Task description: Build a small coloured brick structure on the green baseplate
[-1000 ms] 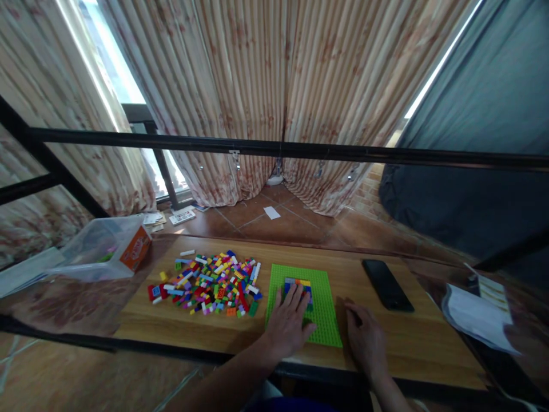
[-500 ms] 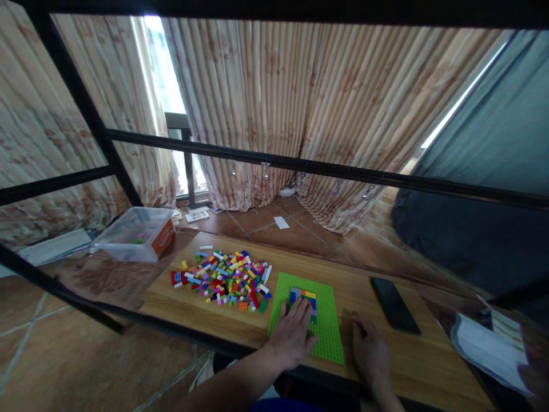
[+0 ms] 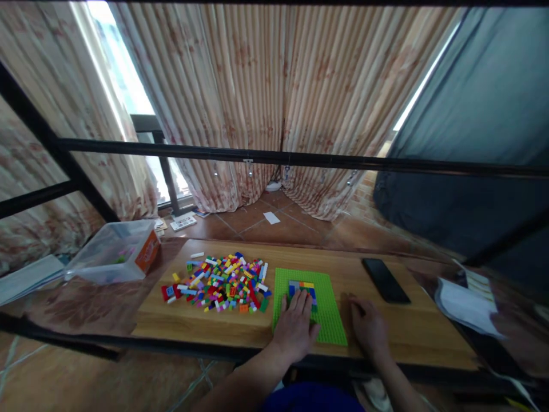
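My left hand [image 3: 297, 325] lies flat with its fingers stretched out over a patch of coloured bricks [image 3: 307, 285] on a green baseplate [image 3: 331, 312]. The fingers cover part of that patch, where blue, grey, orange and yellow bricks show. To the right of the baseplate, my right hand [image 3: 369, 327] rests on the wooden board with its fingers curled in; whether anything is inside them is hidden. A loose pile of small bricks [image 3: 227, 280] in many colours spreads left of the baseplate.
A black phone [image 3: 386, 280] lies on the wooden board [image 3: 433, 337], right of my right hand. Beyond the board's left end stands a clear plastic box [image 3: 107, 272] with an orange label. A black metal bar [image 3: 266, 157] crosses in front of the curtains.
The camera view has shifted, so the scene sits a little differently in the picture. My left hand stays pressed over the bricks, and my right hand stays beside the baseplate.
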`<action>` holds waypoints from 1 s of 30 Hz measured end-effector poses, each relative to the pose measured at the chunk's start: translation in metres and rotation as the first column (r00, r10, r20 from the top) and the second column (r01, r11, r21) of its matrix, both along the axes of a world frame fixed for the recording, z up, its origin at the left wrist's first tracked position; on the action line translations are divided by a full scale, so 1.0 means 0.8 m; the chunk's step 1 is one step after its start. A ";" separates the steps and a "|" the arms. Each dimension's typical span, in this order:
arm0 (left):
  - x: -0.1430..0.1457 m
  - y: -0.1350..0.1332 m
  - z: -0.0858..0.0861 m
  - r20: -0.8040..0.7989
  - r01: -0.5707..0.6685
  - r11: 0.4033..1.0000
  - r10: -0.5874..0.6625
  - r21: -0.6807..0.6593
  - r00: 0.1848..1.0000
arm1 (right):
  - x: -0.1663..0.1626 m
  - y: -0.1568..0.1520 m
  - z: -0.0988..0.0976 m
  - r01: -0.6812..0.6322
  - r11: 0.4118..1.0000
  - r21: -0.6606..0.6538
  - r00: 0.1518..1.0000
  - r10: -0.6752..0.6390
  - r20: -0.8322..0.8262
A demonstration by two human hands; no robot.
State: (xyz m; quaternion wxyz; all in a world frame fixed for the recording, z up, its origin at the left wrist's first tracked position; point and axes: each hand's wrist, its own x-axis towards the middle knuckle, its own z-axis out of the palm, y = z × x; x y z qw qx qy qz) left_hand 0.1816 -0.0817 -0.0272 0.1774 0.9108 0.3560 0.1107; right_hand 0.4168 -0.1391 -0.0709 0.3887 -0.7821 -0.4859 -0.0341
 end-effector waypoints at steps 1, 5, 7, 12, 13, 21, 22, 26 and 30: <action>0.000 0.001 -0.002 -0.004 0.002 1.000 -0.002 0.010 1.000 | -0.002 0.001 0.001 0.013 1.000 0.003 1.000 -0.013 -0.005; 0.002 0.005 -0.007 -0.026 0.011 0.999 -0.010 0.044 1.000 | -0.006 0.004 0.004 0.048 0.999 0.002 0.998 -0.048 -0.030; 0.003 0.006 -0.009 -0.032 0.004 0.998 -0.002 0.059 0.999 | -0.007 0.005 0.005 0.061 0.998 -0.004 0.997 -0.061 -0.037; 0.005 0.006 -0.010 -0.033 -0.016 0.995 0.020 0.102 0.999 | -0.010 0.006 0.009 0.078 0.997 -0.008 0.996 -0.079 -0.046; 0.006 0.005 -0.010 -0.033 -0.018 0.994 0.021 0.108 0.999 | -0.011 0.006 0.009 0.079 0.997 -0.005 0.996 -0.079 -0.049; 0.006 0.005 -0.001 -0.072 -0.031 0.990 0.041 0.135 0.997 | -0.011 0.009 0.010 0.065 0.998 0.026 0.993 -0.062 -0.098; 0.007 0.004 -0.001 -0.075 -0.034 0.990 0.045 0.140 0.996 | -0.011 0.009 0.010 0.066 0.997 0.026 0.993 -0.062 -0.104; 0.007 0.004 0.001 -0.089 -0.040 0.986 0.055 0.164 0.994 | -0.011 0.010 0.012 0.064 0.998 0.027 0.991 -0.061 -0.121; 0.007 0.004 0.001 -0.101 -0.037 0.979 0.058 0.200 0.993 | -0.012 0.010 0.016 0.060 0.997 0.044 0.991 -0.054 -0.122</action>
